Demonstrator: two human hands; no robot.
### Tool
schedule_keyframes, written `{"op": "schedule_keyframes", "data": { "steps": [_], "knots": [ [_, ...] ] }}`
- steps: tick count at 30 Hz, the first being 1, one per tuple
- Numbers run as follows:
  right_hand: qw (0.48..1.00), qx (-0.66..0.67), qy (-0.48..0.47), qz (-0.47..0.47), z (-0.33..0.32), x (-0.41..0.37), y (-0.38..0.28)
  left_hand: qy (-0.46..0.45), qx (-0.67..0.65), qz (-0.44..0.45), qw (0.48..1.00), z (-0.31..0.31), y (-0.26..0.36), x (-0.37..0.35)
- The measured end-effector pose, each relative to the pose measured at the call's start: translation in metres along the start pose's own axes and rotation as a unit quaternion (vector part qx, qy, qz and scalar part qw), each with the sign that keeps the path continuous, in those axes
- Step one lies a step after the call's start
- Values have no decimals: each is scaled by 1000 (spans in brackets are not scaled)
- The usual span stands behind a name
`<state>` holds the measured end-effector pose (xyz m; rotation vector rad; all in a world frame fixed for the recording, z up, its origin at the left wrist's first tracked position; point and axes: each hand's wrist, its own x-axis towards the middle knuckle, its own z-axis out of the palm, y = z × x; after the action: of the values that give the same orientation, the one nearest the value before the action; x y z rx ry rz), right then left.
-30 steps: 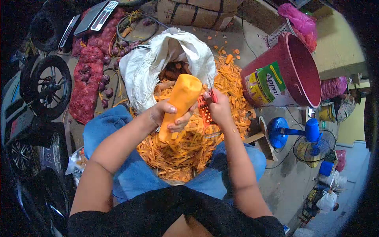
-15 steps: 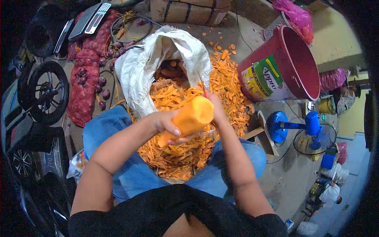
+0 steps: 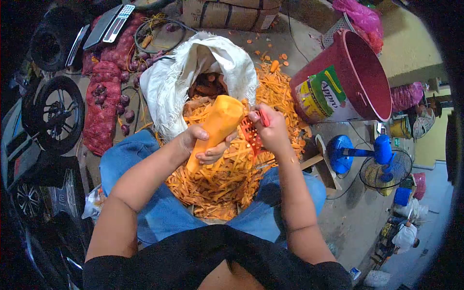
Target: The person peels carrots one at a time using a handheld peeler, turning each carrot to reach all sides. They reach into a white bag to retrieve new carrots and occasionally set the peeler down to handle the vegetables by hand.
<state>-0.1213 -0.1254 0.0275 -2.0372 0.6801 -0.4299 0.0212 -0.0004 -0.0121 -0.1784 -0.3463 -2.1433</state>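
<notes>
My left hand is wrapped round a thick peeled carrot, its broad end tilted up and away from me. To its right, my right hand grips a red peeler; a flat red part full of holes shows beside the fingers. The peeler is apart from the carrot. Below both hands, a heap of orange peelings lies between my knees. Just ahead, a white woven sack gapes open, with darker unpeeled carrots inside.
A large maroon bucket leans at the right, near a blue fan. Red net bags of onions and a scale are at the left, by a motorbike wheel. A cardboard box stands at the back.
My right hand has drawn back from behind the carrot to the right, bringing the red peeler into fuller view. The carrot has turned more upright and shifted slightly left.
</notes>
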Motion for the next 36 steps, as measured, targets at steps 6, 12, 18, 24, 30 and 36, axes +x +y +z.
{"op": "schedule_keyframes", "data": {
  "steps": [6, 12, 18, 24, 30, 36],
  "knots": [
    [996, -87, 33, -3, -5, -4, -1, 283, 417, 62, 862, 18, 15, 9],
    [993, -120, -3, -19, 1, -12, -8, 415, 574, 108, 698, 18, 23, 11],
    [976, -208, 20, -63, 4, -12, -9, 419, 587, 47, 691, 20, 20, 18],
    [971, -229, 19, -68, 3, -10, -1, 403, 637, 39, 656, 28, 21, 19],
    [981, -187, 2, -58, 6, -7, 3, 348, 674, 38, 651, 10, 16, 8],
    [990, -132, 7, -55, 12, -3, 16, 372, 780, 94, 494, 17, 12, 12]
  ]
}}
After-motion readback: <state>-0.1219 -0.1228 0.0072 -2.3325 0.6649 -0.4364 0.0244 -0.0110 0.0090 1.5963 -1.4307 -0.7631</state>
